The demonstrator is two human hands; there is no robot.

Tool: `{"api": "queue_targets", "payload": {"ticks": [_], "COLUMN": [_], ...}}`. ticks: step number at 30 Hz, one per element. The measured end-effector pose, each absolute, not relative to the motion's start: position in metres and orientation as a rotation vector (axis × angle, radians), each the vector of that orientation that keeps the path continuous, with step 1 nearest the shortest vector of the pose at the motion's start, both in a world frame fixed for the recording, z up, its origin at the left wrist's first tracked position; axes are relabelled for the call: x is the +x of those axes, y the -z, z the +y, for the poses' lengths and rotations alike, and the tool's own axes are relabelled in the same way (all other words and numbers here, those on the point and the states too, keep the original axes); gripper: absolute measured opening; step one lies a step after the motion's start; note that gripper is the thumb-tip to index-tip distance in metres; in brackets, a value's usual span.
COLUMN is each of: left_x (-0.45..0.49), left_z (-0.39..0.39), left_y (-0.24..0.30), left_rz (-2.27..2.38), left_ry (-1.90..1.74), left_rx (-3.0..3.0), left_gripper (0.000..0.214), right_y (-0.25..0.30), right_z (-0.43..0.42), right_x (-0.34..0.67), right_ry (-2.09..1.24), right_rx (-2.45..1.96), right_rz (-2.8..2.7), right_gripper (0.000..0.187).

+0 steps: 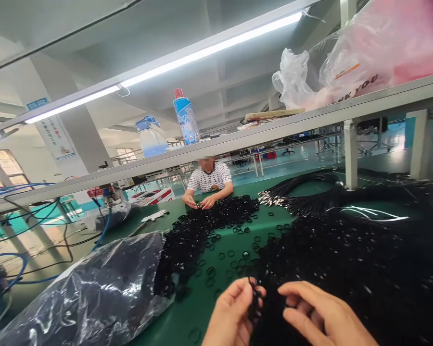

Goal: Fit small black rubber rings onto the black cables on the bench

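My left hand (234, 310) is closed on several small black rings (253, 300), pinched between thumb and fingers. Just to its right, my right hand (319, 312) has its thumb and fingers apart, with nothing visible between them. Below and beyond both hands spreads a large dark pile of black rings (310, 250) on the green tabletop (234, 240). Loose single rings lie scattered over the green surface. A second heap of black rings (187, 240) lies farther off to the left.
A clear plastic bag (94, 288) of black pieces lies at the left. Bundled black cables (306, 187) sit at the back right. Across the table, a person (209, 180) handles small pieces. Overhead runs a shelf (216, 149) with a spray can (186, 117) and plastic bags (346, 72).
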State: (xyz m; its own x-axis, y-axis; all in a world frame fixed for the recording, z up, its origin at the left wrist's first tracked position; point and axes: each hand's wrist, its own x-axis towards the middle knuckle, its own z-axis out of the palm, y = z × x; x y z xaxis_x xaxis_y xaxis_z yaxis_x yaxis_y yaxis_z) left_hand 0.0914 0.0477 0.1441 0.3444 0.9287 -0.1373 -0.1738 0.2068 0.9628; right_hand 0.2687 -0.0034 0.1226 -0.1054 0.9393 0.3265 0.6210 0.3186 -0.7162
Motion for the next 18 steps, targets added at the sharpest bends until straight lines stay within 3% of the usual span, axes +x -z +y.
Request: {"api": "queue_targets", "payload": {"ticks": [3, 6, 13, 18], "left_x": [0.120, 0.128, 0.118, 0.116], "left_z": [0.033, 0.032, 0.046, 0.045], "left_y": [-0.140, -0.137, -0.128, -0.123], "left_rz": [0.733, 0.758, 0.911, 0.895], "left_ry": [-0.744, -0.784, -0.775, -0.784], "left_rx": [0.998, 0.956, 1.177, 1.120], "left_gripper": [0.040, 0.040, 0.064, 0.054], "right_y": [-0.126, -0.122, -0.121, -0.124], "right_z": [-0.003, 0.002, 0.005, 0.003], "right_x": [0.265, 0.273, 0.287, 0.279], "right_ry": [-0.736, -0.778, -0.720, -0.829], "right_rx": [-1.306, -1.302, -1.366, -1.254], "right_rz": [-1.667, -1.606, -1.601, -1.648], "right_gripper": [0.033, 0.026, 0.020, 0.027]}}
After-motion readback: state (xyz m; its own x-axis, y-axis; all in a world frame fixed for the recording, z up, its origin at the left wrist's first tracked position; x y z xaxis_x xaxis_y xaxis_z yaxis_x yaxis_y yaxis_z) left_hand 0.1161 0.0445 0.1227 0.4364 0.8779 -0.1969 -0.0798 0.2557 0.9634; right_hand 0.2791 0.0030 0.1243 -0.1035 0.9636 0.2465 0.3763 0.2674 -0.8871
